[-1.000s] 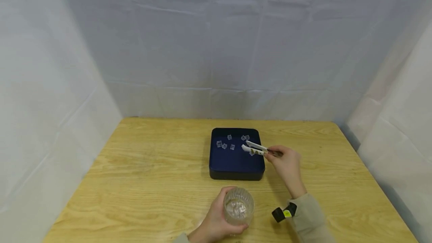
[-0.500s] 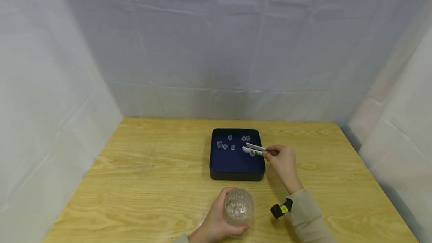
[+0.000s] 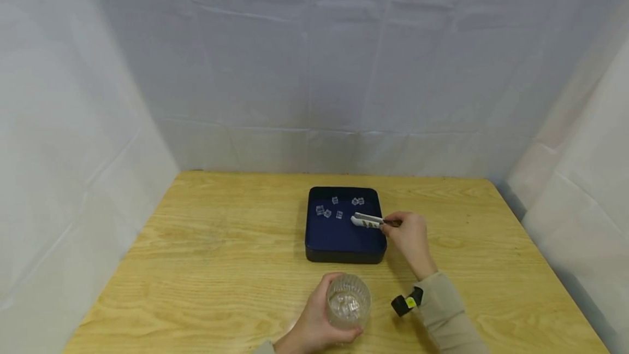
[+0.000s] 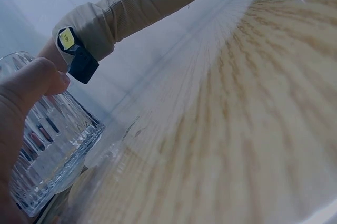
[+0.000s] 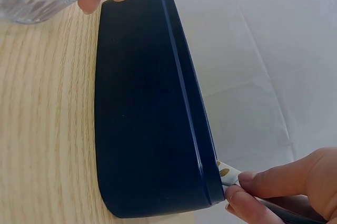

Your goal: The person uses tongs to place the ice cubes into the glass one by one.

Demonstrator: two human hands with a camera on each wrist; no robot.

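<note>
Left grip [image 3: 314,321]: curled round glass [image 3: 348,305], near tray's [image 3: 345,256] front edge.
Right grip [image 3: 407,232]: pinching tongs [image 3: 366,222] across tray's right edge.
Tray cubes [image 3: 339,214]: left of or beyond tongs' tips.

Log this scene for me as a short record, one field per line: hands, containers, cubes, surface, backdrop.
Left hand: grips the ribbed clear glass
Right hand: pinches the white tongs, tips over the tray
Tray: dark blue, squarish, beyond the glass
Tray cubes: clear, scattered, at least six visible
Glass cubes: clear, at the bottom; count unclear
Cube between tong tips: cannot tell
Surface: pale wooden table
Backdrop: white sheeting behind and at both sides
</note>
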